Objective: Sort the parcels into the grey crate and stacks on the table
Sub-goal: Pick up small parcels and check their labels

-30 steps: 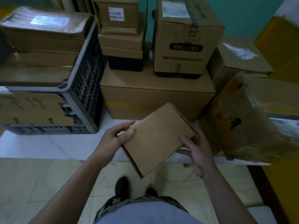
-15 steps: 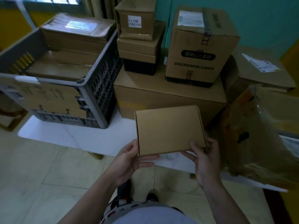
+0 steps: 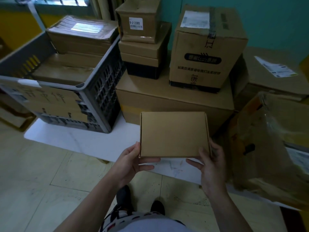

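Observation:
I hold a flat plain cardboard parcel point(image 3: 173, 133) level in front of me, above the white table's point(image 3: 80, 141) front edge. My left hand point(image 3: 133, 160) grips its lower left corner and my right hand point(image 3: 209, 162) grips its lower right corner. The grey crate point(image 3: 102, 84) stands at the left on the table with cardboard parcels point(image 3: 80, 35) piled inside. Behind my parcel lies a big brown box point(image 3: 167, 99) bearing a stack of small boxes point(image 3: 142, 46) and a tall taped carton point(image 3: 207, 47).
A torn cardboard box wrapped in plastic point(image 3: 267, 141) leans at the right, close to my right hand. Another labelled box point(image 3: 274, 76) sits behind it. Tiled floor point(image 3: 41, 181) and my shoes point(image 3: 123, 195) lie below the table edge.
The parcel turned from a diagonal tilt to square and level. My hands shifted from its sides to its lower corners. The view swung left, showing more of the crate.

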Demonstrator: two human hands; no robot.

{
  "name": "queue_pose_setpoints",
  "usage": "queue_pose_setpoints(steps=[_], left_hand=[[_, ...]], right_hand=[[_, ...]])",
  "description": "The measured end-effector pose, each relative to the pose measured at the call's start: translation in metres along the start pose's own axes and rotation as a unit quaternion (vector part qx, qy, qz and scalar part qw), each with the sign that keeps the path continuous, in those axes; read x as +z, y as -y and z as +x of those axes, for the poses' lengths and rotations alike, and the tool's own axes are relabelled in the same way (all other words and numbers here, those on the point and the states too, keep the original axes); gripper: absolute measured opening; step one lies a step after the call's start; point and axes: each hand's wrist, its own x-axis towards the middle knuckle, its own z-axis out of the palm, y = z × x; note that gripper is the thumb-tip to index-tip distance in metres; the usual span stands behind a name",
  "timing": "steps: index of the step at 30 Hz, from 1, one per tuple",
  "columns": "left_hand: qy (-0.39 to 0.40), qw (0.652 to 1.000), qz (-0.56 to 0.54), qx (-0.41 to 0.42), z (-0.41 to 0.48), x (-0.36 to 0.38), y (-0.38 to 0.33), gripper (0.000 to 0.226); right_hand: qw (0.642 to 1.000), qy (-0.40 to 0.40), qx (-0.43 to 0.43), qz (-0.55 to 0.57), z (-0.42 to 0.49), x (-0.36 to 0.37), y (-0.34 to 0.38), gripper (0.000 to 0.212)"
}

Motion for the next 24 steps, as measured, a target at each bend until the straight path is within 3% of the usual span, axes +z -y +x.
queue_pose_setpoints(steps=[2,10,15,19,20,23,24], left_hand=[[-0.002,1.0,0.0,-0.001,0.0,-0.004,0.0,0.053],[-0.035,0.996,0.083,0.002,-0.004,-0.022,-0.007,0.052],[-0.049,0.991,0.122,-0.002,-0.003,-0.031,-0.018,0.041],[-0.066,0.989,0.134,-0.001,-0.002,-0.035,-0.026,0.037],[-0.071,0.988,0.137,0.001,-0.002,-0.035,-0.027,0.037],[-0.082,0.986,0.146,0.005,0.0,-0.037,-0.029,0.037],[-0.083,0.986,0.147,0.006,0.0,-0.038,-0.03,0.037]], right_hand=[[1.0,0.0,0.028,0.006,0.002,-0.004,0.002,0.017],[0.993,0.064,0.095,0.008,0.011,-0.014,-0.01,0.023],[0.984,0.138,0.115,0.017,0.018,-0.017,-0.014,0.05],[0.981,0.145,0.128,0.0,0.022,-0.006,-0.011,0.101],[0.982,0.138,0.127,-0.005,0.023,-0.003,-0.01,0.097],[0.986,0.116,0.123,0.004,0.021,0.005,-0.006,0.044],[0.985,0.117,0.123,0.003,0.022,0.007,-0.005,0.046]])
